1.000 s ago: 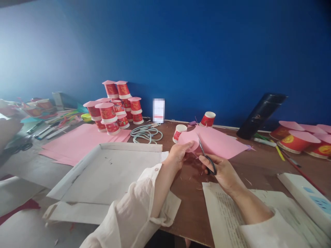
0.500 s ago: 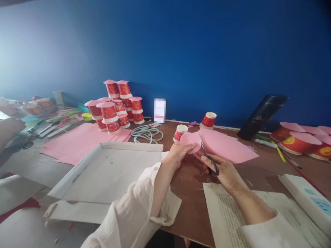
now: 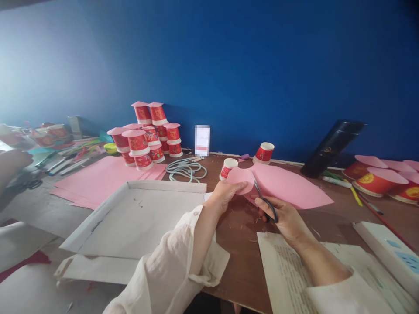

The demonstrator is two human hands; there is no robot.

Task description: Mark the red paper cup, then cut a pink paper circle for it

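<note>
My left hand [image 3: 228, 192] pinches the rounded left part of a pink paper sheet [image 3: 288, 185], thumb on top. In my right hand [image 3: 288, 222] are black-handled scissors [image 3: 269, 207], fingers through the loops, with the blades in the sheet along the edge of the rounded part. The sheet's larger part spreads to the right above the table. Just behind my left hand stands a small red-and-white paper cup [image 3: 228, 168]. Another red paper cup [image 3: 264, 152] is farther back, by the wall.
Stacked red cups with pink tops [image 3: 140, 141] stand back left, behind pink sheets [image 3: 94, 176]. A white box lid [image 3: 144, 218] lies left, a power strip [image 3: 386, 244] and printed papers [image 3: 284, 261] right. A black bottle [image 3: 330, 148] leans on the wall. Another person's hand [image 3: 16, 161] is far left.
The larger part of the pink sheet has shifted slightly right and its right end droops a little lower. Both hands stay almost in place.
</note>
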